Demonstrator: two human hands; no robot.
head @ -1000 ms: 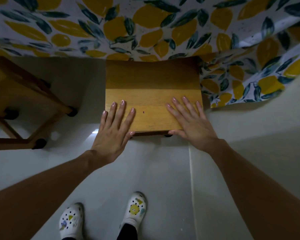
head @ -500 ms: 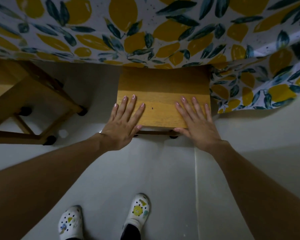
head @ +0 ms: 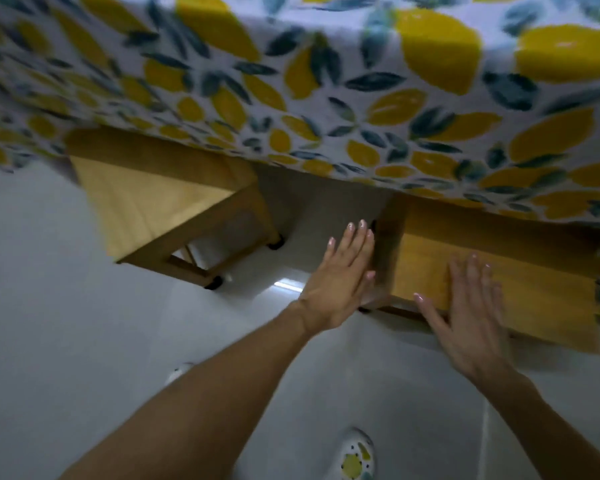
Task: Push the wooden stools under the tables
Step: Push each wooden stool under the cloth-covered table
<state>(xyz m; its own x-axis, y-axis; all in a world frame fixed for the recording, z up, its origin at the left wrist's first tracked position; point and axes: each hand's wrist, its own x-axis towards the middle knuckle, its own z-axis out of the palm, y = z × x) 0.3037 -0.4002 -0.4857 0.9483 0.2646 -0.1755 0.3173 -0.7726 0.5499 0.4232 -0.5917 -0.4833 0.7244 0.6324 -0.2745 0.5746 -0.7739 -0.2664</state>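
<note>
A wooden stool [head: 520, 271] stands at the right, its far half under the table's lemon-print cloth [head: 326, 81]. My right hand [head: 471, 313] lies flat on the near part of its seat, fingers spread. My left hand [head: 340, 278] is off the seat, open, hovering at the stool's left edge over the floor. A second wooden stool [head: 146, 202] stands to the left, its far end under the cloth's hem and most of its seat sticking out.
The grey floor [head: 66, 323] spreads in front of the table. One white patterned shoe [head: 355, 455] shows at the bottom and the tip of another [head: 179, 372] beside my left forearm. The cloth hangs low over both stools.
The view has swung left and blurred. My left hand has slid off the stool's seat to its left side. The left stool has come further into view.
</note>
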